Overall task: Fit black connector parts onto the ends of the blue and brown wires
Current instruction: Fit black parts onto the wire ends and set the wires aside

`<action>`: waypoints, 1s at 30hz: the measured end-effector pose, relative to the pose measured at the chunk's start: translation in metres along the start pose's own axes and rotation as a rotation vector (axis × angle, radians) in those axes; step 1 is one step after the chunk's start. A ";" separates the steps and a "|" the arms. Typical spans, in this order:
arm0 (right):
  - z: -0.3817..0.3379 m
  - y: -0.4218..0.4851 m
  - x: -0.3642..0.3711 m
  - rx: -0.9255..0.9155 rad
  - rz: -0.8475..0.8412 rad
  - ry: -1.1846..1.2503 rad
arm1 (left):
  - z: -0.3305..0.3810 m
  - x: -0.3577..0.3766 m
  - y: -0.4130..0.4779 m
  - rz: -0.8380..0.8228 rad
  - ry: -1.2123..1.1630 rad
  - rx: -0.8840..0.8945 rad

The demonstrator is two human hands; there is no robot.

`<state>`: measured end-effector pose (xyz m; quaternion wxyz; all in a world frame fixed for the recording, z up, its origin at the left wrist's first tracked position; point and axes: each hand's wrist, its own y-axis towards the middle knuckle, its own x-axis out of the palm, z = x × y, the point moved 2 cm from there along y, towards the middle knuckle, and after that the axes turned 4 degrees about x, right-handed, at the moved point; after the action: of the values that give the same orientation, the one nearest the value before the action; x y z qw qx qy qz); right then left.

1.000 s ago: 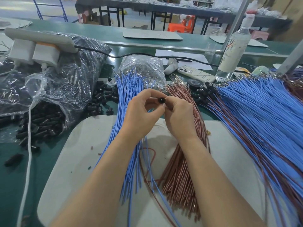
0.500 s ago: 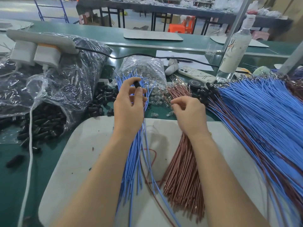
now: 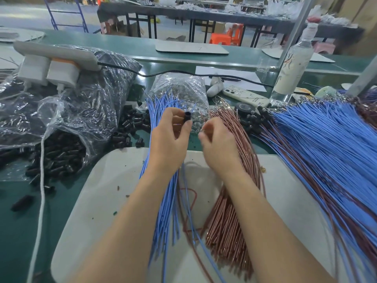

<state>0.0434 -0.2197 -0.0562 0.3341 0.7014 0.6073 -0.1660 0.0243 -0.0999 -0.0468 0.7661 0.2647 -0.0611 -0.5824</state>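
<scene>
My left hand [image 3: 169, 141] holds a small black connector [image 3: 187, 116] upright between thumb and fingertips, above the far end of the blue wire bundle [image 3: 163, 201]. My right hand [image 3: 218, 148] hovers over the far end of the brown wire bundle [image 3: 228, 221]. Its thumb and forefinger pinch together on what looks like a single thin brown wire, though the tips are blurred. The hands are a short gap apart. One loose blue wire [image 3: 195, 237] and a brown one trail across the white mat [image 3: 98, 201] under my wrists.
Loose black connectors [image 3: 130, 123] lie left of the blue bundle, with more spilling from a plastic bag [image 3: 61, 156]. A large blue-and-brown bundle [image 3: 326, 150] fills the right. Behind it all are a clear bag of terminals [image 3: 179, 86], a phone [image 3: 244, 97], a tape roll [image 3: 244, 108] and a bottle [image 3: 293, 64].
The hands parted from holding the connector together. The left then carried it out over the blue wire tips and back rightward; the right went to the brown wire ends and shifted left.
</scene>
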 end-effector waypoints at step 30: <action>-0.014 -0.009 -0.038 -0.094 0.067 0.457 | -0.013 0.012 -0.004 -0.108 0.149 0.064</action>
<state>0.0244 -0.2382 -0.0246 0.2254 0.7243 0.6505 0.0367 0.0298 -0.1073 -0.0624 0.7272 0.3345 -0.0080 -0.5994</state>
